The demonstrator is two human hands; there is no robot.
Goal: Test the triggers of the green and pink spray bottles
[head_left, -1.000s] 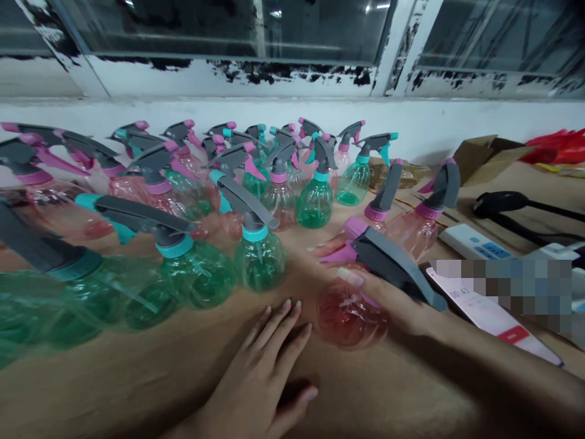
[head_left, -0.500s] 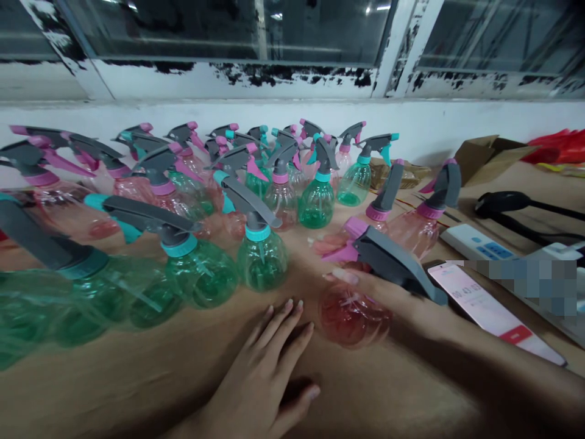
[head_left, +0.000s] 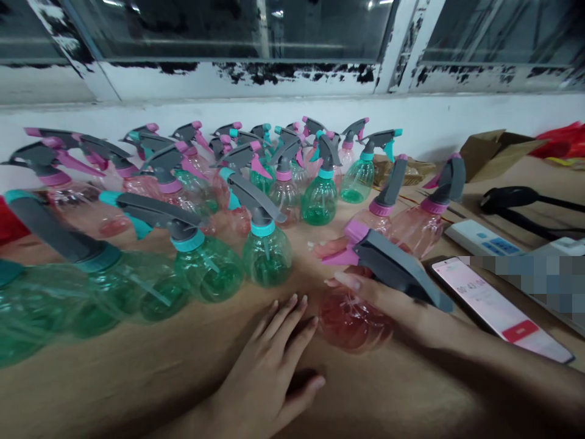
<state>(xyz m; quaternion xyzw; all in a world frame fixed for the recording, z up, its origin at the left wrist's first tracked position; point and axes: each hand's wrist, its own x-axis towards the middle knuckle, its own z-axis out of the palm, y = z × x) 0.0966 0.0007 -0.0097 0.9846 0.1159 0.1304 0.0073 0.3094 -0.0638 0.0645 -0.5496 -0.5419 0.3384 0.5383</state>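
My right hand (head_left: pixel 365 286) is wrapped around the neck of a pink spray bottle (head_left: pixel 351 323), which stands on the wooden table. Its grey-and-pink trigger head points to the left, and my fingers hide the collar. Flat on the tabletop, just left of that bottle, my left hand (head_left: pixel 278 360) lies with its fingers spread and nothing in it. Beyond my left fingertips stands a green spray bottle (head_left: pixel 267 256) with a teal collar. Two pink spray bottles, one of them the pink bottle at the right (head_left: pixel 418 228), stand behind my right hand.
Several more green spray bottles (head_left: pixel 210 268) and pink ones fill the left and back of the table. At the right lie a phone (head_left: pixel 498 305) showing a timer, a white power strip (head_left: pixel 484 238), a black cable (head_left: pixel 512 198) and an opened cardboard box (head_left: pixel 496 155).
The view has shifted slightly, so the bottles appear a little further right. My right hand still holds the pink spray bottle in place, and my left hand stays flat on the table.
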